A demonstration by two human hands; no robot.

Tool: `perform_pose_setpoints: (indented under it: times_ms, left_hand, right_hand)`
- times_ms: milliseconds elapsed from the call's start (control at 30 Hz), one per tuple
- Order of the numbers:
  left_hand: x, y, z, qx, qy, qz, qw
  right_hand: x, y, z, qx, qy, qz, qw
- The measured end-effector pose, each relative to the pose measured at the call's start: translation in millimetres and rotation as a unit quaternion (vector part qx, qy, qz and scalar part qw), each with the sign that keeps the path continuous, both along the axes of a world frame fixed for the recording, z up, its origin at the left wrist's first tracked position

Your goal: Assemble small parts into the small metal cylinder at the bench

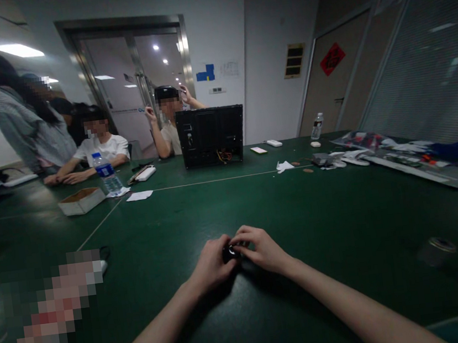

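Note:
Both my hands meet low over the green table (310,222), just in front of me. My left hand (212,263) is curled, its fingers closed round a small black object (229,252) with a shiny spot on it. My right hand (261,248) comes in from the other side and pinches the same object with its fingertips. What the object is, I cannot make out; most of it is hidden by my fingers.
A black panel (211,136) stands upright at the far side. Near it lie a water bottle (107,173), an open cardboard box (81,201), papers and circuit boards (415,162). A round fitting (442,245) sits right. Several people sit or stand at the far left.

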State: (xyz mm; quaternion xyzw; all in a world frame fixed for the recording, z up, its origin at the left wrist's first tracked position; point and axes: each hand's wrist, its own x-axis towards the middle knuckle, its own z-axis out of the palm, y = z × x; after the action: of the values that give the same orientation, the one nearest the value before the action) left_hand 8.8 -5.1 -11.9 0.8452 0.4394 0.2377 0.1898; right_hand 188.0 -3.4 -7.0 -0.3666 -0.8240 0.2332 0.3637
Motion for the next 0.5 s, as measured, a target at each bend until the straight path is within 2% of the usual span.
perform_pose_setpoints:
  times_ms: [500]
  left_hand:
    - [-0.8,-0.5,-0.3,-0.019,-0.005,0.004,1.000]
  right_hand:
    - [-2.7,-1.2,-3.9,-0.002,-0.006,0.005,1.000]
